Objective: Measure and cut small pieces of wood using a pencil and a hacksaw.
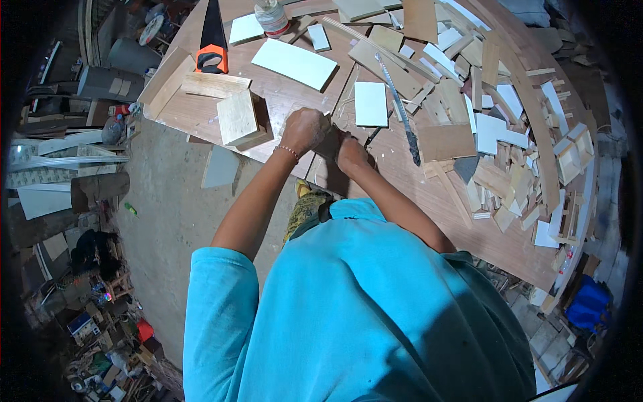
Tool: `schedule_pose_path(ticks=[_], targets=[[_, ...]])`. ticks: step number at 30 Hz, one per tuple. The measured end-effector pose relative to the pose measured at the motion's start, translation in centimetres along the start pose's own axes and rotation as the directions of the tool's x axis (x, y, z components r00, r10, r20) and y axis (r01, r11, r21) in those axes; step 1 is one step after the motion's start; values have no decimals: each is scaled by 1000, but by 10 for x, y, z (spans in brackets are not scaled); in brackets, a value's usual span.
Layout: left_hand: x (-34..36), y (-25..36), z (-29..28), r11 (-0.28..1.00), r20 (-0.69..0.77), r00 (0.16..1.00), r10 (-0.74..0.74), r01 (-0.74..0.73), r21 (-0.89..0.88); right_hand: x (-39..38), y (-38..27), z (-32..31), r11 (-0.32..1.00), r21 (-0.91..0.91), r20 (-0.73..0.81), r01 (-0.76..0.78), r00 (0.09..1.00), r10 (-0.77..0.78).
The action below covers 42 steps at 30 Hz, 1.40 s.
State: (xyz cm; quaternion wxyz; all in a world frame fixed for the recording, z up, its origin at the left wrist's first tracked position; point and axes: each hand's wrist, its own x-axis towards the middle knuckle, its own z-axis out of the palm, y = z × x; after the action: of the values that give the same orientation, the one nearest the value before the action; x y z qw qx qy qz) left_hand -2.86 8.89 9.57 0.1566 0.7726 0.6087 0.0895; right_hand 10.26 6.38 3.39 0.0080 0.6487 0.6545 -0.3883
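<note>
Near the front edge of the wooden table (462, 231), my left hand (305, 129) is closed, knuckles up, against the end of a small brown piece (327, 143). My right hand (353, 153) closes on the same piece from the other side. The piece looks flat-sided like wood, but the hands and shadow hide most of it. A pale wooden box-like block (238, 118) stands left of my left hand. Behind the hands lie a long white panel (295, 63) and a smaller white panel (371, 104). A narrow saw-like blade with a dark handle (413, 149) lies to the right.
A handsaw with an orange handle (212, 59) lies at the back left, beside a jar (271, 18). A wooden offcut (216, 84) sits behind the block. Many wood scraps (492, 177) pile up on the right. Clutter lines the concrete floor (164, 201) at the left.
</note>
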Motion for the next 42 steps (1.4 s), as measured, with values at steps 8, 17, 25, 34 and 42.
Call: schedule_pose_path(ticks=[8, 17, 25, 34, 42], targets=[[34, -44, -6, 997, 99, 995, -16, 23, -76, 12, 21, -5, 923, 384, 169, -42, 985, -26], [40, -68, -18, 609, 438, 899, -9, 353, -710, 1, 19, -41, 666, 746, 98, 1, 989, -111], [15, -70, -29, 397, 570, 821, -16, 529, -750, -8, 20, -41, 641, 763, 105, 78, 964, -243], [35, -59, -25, 849, 590, 805, -58, 351, -396, -11, 21, -33, 680, 709, -33, 187, 972, -234], [34, -49, -31, 646, 485, 874, 35, 350, -678, -18, 31, -29, 612, 781, 40, 121, 969, -243]])
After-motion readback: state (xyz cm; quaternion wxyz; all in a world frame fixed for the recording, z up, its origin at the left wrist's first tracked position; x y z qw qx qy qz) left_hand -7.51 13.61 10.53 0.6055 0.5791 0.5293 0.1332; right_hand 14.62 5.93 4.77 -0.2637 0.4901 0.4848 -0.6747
